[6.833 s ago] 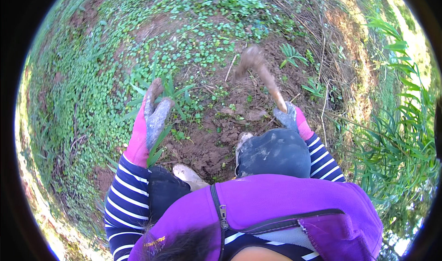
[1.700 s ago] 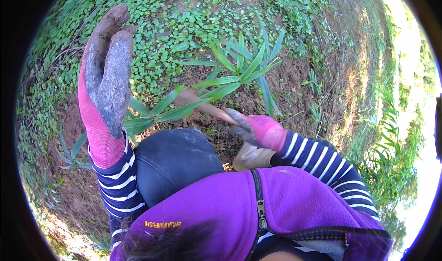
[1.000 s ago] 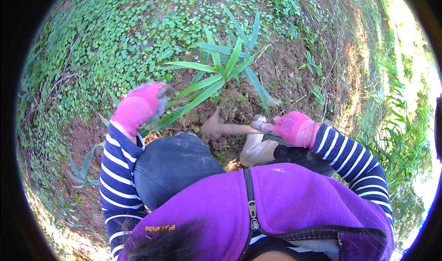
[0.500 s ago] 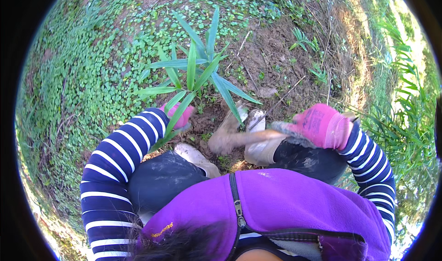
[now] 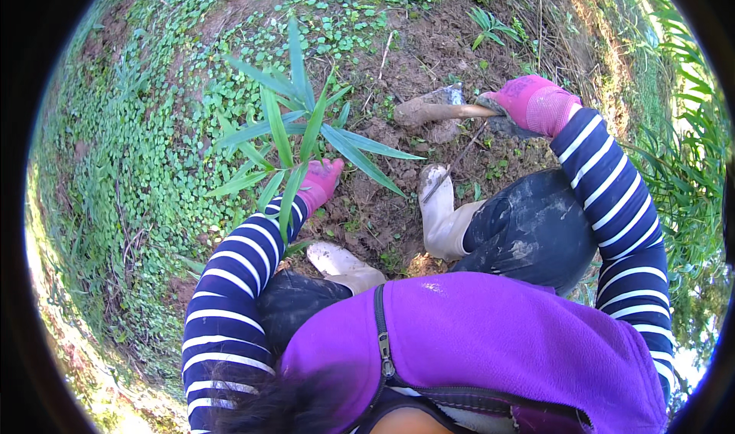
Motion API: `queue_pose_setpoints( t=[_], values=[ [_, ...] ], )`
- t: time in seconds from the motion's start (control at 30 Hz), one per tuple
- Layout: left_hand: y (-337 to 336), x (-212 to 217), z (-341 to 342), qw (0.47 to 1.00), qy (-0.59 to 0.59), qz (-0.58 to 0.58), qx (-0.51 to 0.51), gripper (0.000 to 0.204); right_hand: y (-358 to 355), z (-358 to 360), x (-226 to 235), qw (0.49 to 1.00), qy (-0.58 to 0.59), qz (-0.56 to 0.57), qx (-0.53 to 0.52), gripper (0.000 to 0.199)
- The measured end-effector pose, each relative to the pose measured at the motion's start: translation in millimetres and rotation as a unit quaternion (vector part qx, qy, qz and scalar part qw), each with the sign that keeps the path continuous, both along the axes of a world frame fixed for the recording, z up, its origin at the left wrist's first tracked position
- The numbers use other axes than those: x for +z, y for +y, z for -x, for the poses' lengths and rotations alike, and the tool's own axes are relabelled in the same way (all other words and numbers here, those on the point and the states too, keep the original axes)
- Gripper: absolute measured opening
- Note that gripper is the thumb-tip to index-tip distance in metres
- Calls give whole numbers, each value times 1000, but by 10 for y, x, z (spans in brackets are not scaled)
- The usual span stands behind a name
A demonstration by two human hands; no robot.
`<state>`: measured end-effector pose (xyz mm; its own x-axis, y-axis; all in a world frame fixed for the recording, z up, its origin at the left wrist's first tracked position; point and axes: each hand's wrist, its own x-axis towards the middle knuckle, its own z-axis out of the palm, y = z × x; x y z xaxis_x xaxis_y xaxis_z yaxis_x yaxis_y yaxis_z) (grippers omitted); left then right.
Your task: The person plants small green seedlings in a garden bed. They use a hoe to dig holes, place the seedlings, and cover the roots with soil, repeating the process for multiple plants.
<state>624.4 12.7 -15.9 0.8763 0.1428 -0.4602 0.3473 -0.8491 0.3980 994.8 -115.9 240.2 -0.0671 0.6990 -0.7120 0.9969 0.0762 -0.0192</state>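
A short-handled hoe (image 5: pixel 468 112) with a wooden shaft and a soil-caked metal head is held in my right hand (image 5: pixel 528 105), which wears a pink glove with a muddy grey palm. The hoe's head is over the brown soil ahead of my boots. My left hand (image 5: pixel 322 181), also in a pink glove, is low at the base of a leafy green plant (image 5: pixel 312 132) with long narrow leaves. Its fingers look curled. Leaves cover part of this hand and wrist, so whatever it grips is hidden.
My pale muddy boots, left (image 5: pixel 334 261) and right (image 5: pixel 437 204), stand on loose soil (image 5: pixel 375 204). Low green ground cover (image 5: pixel 161 143) spreads to the left. A small plant (image 5: pixel 490 27) grows at the far right, and tall leafy stems (image 5: pixel 681 166) rise along the right edge.
My right hand has moved up and away from me, carrying the hoe from between my boots to the soil beyond them. The plant and my left hand appear shifted within the view.
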Motion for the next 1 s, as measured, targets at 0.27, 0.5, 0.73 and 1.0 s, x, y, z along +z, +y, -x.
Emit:
queue_pose_setpoints(
  t=[0.27,0.5,0.73,1.0],
  values=[
    [113,566,213,973,-116,164,114,30,55,50,43,999,-32,42,-2,43],
    [53,1036,397,982,-106,140,-67,31,40,-34,-14,1000,13,4,-17,49],
    [331,419,570,964,-110,162,177,33,7,-67,-44,999,14,2,-32,46],
    [410,73,97,993,-91,-32,73,39,20,-71,-17,998,35,12,-48,48]
  ],
)
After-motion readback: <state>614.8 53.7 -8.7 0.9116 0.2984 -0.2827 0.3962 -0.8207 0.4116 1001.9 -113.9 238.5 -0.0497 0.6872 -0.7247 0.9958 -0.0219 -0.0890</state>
